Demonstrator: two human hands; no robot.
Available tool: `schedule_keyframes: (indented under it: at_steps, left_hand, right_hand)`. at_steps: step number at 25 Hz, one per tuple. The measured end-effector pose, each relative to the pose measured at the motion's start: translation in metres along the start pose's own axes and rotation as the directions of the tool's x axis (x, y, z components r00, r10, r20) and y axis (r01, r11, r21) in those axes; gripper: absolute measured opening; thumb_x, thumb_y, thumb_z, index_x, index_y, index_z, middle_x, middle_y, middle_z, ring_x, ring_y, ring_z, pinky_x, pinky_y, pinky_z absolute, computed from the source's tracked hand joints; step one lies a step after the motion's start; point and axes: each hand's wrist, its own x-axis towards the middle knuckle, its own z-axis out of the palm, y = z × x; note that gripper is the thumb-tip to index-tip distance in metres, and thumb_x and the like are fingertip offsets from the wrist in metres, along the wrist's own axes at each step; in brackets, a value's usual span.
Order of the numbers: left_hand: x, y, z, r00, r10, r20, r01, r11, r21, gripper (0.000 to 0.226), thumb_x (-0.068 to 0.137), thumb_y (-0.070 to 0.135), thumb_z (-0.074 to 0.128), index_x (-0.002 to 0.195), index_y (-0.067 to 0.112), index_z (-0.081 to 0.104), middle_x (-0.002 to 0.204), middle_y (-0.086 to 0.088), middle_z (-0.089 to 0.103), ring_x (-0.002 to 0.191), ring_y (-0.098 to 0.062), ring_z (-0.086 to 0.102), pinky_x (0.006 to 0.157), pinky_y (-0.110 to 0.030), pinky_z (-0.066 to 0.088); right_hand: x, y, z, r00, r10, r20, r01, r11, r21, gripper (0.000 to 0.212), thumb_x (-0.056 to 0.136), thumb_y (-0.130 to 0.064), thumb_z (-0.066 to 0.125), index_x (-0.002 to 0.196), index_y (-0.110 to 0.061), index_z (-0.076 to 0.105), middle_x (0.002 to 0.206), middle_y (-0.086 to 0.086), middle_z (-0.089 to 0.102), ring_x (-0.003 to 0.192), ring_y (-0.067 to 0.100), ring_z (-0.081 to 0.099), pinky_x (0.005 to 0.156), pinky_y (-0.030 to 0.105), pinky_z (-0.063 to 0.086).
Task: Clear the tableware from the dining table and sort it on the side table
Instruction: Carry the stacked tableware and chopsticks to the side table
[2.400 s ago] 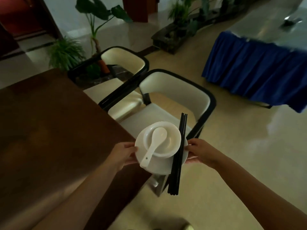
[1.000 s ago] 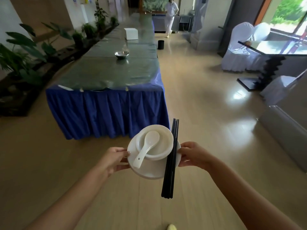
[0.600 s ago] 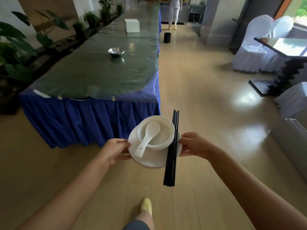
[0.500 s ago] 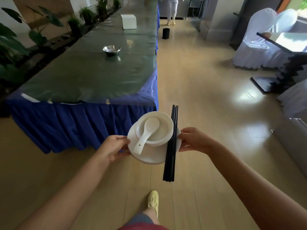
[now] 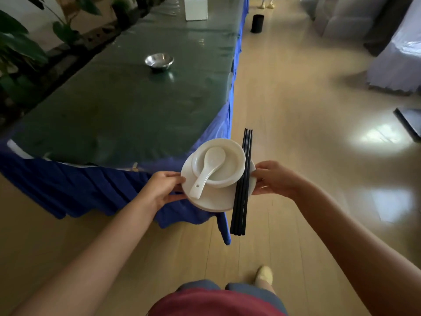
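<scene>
Together: one plate point(image 5: 211, 201), one bowl point(image 5: 230, 169), one spoon point(image 5: 208, 169), four chopsticks point(image 5: 242, 190).

White plate point(image 5: 211, 199) – bowl point(image 5: 230, 165), spoon point(image 5: 208, 169) inside – black chopsticks point(image 5: 242, 188) alongside

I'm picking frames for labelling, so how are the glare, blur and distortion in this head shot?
Head view: window glare whitens the floor at right; the covered chair is smeared by blur; wide-angle bending bows the side table; the plate and chopsticks stay sharp.
</scene>
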Motion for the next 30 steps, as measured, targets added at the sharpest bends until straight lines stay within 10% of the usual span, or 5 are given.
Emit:
schedule_keyframes:
  at_steps: [13,30]
  left_hand:
    - [0.205,0.109,0.124,0.936,-0.108,-0.335,-0.012,0.941,-0.337,0.014,0.089,-0.006,0.048,0.088,0.001,0.06,0.045,-0.003,0.064,0.038,-0.011,0.061,0.037,-0.024,0.052]
    - [0.425,0.161,0.079,0.68,-0.396,-0.617,-0.05,0.814,-0.579,0.022,0.088,0.0,0.052,0.104,0.007,0.066,0.098,-0.015,0.069,0.087,-0.026,0.067,0.074,-0.038,0.055]
  right_hand:
    - [0.287,-0.158,-0.154,0.949,0.037,0.312,0.052,0.961,-0.271,0.009,0.085,0.0,0.051,0.09,0.002,0.058,0.075,0.017,0.063,0.063,0.023,0.066,0.059,0.031,0.061]
    - [0.611,-0.284,-0.056,0.7,0.245,0.671,0.196,0.837,-0.51,0.013,0.087,0.0,0.05,0.095,-0.001,0.06,0.075,0.014,0.066,0.06,0.016,0.069,0.054,0.026,0.058]
